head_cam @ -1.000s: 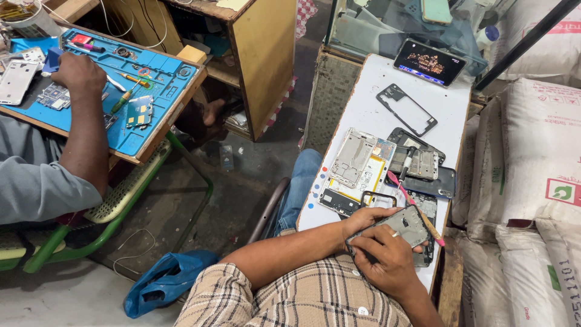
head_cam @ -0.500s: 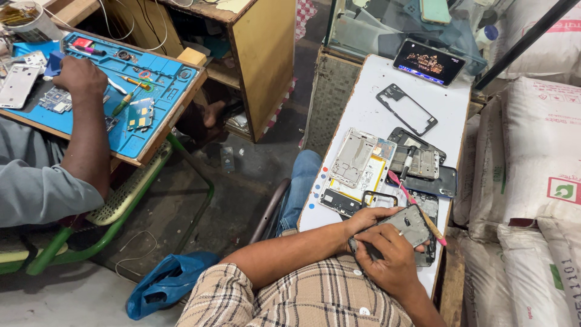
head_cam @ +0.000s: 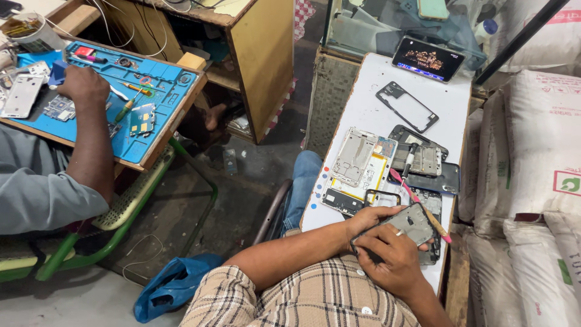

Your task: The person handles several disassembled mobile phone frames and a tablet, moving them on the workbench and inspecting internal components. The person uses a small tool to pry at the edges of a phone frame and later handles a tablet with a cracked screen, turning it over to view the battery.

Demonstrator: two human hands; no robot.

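Your left hand (head_cam: 363, 221) is curled around the near end of an opened phone (head_cam: 407, 225) and grips it by its edge. The phone is dark grey and tilts up a little, just above the near end of the white counter (head_cam: 369, 109). Your right hand (head_cam: 390, 254) is closed around a thin metal tool (head_cam: 399, 232), and the tip of that tool touches the inside of the phone. Your fingers are bent tight, so both hands are closed on something.

Just past the phone, a pink stick tool (head_cam: 417, 200) lies slanted on the counter. Next to it are a silver and yellow phone frame (head_cam: 362, 160), a small black board (head_cam: 342, 201) and a dark phone body (head_cam: 423, 160) with its parts showing. Farther up lies an empty black frame (head_cam: 407, 106). At the far end, a phone with a lit screen (head_cam: 428, 59) leans up.

To your left, another person sits at a blue work mat (head_cam: 160, 115). That person's hand (head_cam: 85, 85) rests on the mat among small tools and circuit boards. A white phone back (head_cam: 23, 95) lies at the mat's left edge.

A blue bag (head_cam: 172, 284) lies on the floor near your knee. White sacks (head_cam: 532, 181) are stacked to your right.
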